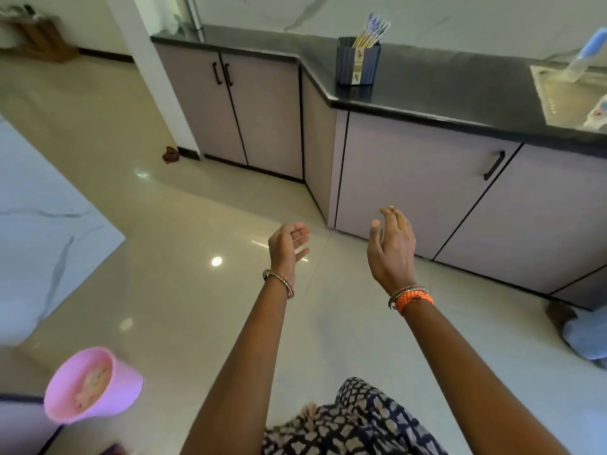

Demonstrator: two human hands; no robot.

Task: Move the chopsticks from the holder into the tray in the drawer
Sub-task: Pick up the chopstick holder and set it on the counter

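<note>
A dark blue ribbed holder point(357, 62) stands on the black countertop point(427, 90) near its corner. Several chopsticks point(372, 31) with patterned tops lean out of it to the right. No drawer or tray is in view. My left hand point(287, 246) and my right hand point(391, 247) are both stretched out in front of me over the floor, well below and short of the counter. Each hand has its fingers loosely apart and holds nothing. Bangles sit on both wrists.
Pale cabinet doors point(427, 178) with black handles run under the counter. A steel sink point(571, 96) with a bottle point(588, 52) lies at the right. A pink cup point(88, 385) is at lower left, a marble slab point(39, 224) at left, glossy floor tiles between.
</note>
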